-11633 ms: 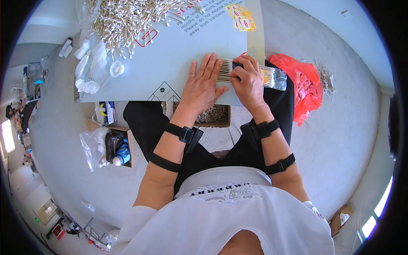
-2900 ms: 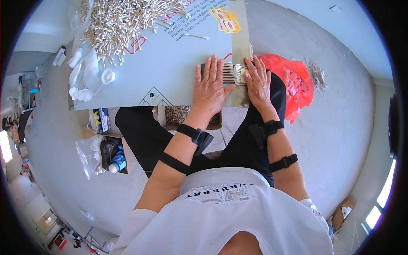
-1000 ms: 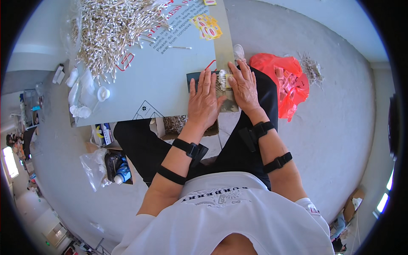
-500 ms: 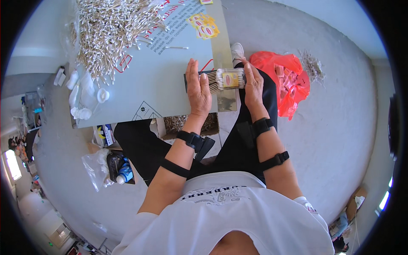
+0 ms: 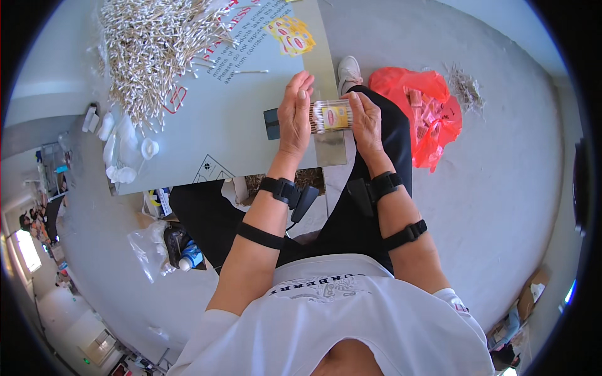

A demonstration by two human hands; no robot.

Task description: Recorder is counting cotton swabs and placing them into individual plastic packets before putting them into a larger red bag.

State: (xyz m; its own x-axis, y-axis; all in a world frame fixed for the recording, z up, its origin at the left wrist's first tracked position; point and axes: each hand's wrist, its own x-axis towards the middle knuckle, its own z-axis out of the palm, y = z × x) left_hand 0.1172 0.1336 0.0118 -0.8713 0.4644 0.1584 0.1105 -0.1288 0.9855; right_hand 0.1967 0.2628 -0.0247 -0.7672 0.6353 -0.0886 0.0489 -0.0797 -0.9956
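Note:
A flat bundle of cotton swabs [image 5: 321, 118] with a yellow card [image 5: 337, 117] on top sits between my hands, over the right edge of the table. My left hand [image 5: 295, 122] presses against its left end, thumb up and fingers together. At the right end my right hand [image 5: 367, 123] grips it, with thumb and fingers bent around the swab tips. A dark flat piece [image 5: 271, 124] pokes out to the left of my left hand; the rest of it is hidden.
Loose cotton swabs [image 5: 153, 53] lie heaped at the table's far left, and yellow cards [image 5: 291, 35] at its far edge. White tubs and plastic [image 5: 128, 141] stand at the left. A red bag [image 5: 407, 81] of pink packs rests on the floor at right. A box [image 5: 251, 183] of swabs is below.
My hands have come closer together around the bundle and shifted slightly left. My right fingers have bent inward, and the left hand now covers the sticks that showed at the left.

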